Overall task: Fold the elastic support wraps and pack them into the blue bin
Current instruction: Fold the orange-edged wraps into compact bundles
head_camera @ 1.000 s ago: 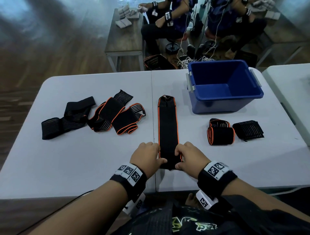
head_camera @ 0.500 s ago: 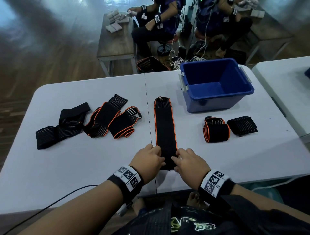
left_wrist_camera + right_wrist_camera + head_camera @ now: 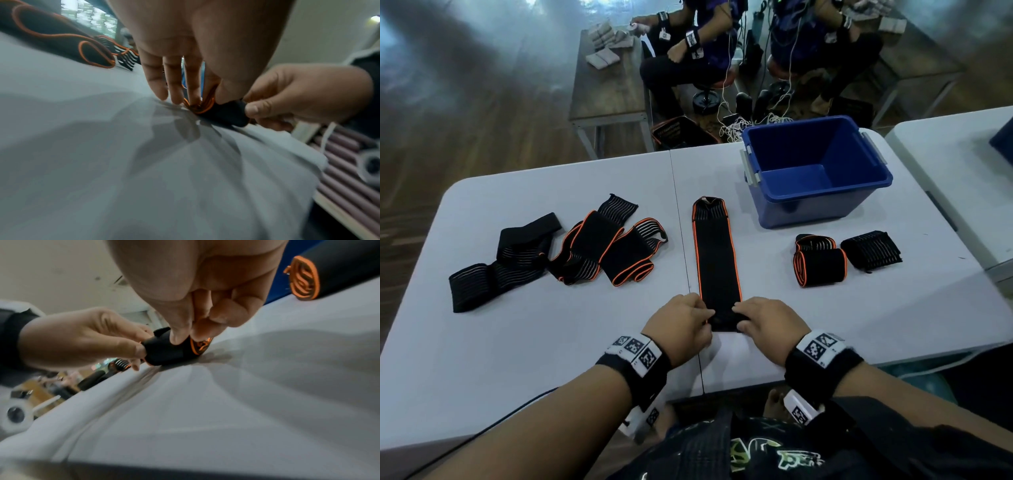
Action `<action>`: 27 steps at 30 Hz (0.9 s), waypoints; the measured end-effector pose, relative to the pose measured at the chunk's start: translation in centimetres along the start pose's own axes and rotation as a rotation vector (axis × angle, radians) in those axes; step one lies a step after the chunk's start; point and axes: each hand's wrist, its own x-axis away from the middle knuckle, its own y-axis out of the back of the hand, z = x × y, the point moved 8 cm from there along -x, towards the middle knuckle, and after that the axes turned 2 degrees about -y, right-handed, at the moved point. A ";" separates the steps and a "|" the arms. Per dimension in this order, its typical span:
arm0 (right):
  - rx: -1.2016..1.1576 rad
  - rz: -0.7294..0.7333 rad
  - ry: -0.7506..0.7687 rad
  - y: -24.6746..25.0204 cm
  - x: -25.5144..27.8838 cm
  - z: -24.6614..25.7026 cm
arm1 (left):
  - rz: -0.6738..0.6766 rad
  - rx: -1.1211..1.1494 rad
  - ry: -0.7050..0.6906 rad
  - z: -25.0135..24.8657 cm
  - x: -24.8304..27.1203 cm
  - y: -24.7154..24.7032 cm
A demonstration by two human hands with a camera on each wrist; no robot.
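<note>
A long black wrap with orange edging (image 3: pixel 715 253) lies stretched out on the white table (image 3: pixel 534 342), running away from me. Its near end is rolled into a small tight coil (image 3: pixel 224 113) (image 3: pixel 164 352). My left hand (image 3: pixel 681 325) pinches the coil's left side, thumb and fingers curled on it (image 3: pixel 193 99). My right hand (image 3: pixel 767 325) pinches the right side (image 3: pixel 180 335). The blue bin (image 3: pixel 815 171) stands at the far right, with nothing visible inside.
Two rolled wraps, one orange-edged (image 3: pixel 820 262) and one black (image 3: pixel 871 251), sit in front of the bin. Loose unrolled wraps (image 3: pixel 606 246) and a black one (image 3: pixel 496 267) lie at the left. Other people sit at benches beyond the table.
Both hands have crept forward along the wrap while rolling its near end, so the coil has grown and the flat length has shortened. The camera view has shifted slightly.
</note>
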 end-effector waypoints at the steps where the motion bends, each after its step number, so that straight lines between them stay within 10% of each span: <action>1: -0.074 -0.017 -0.032 0.4 -0.2 -0.2 | -0.004 0.056 0.036 0.4 -0.3 0.3; 8: -0.461 -0.067 -0.212 1.0 -0.6 -1.0 | -0.046 0.254 0.258 2.0 -0.9 1.7; 19: 0.262 0.102 0.101 -2.1 0.0 0.9 | 0.096 -0.177 -0.032 -0.8 0.5 -0.8; 27: 0.097 0.025 0.046 -0.9 -0.5 1.0 | 0.023 0.066 0.067 0.4 -0.1 0.0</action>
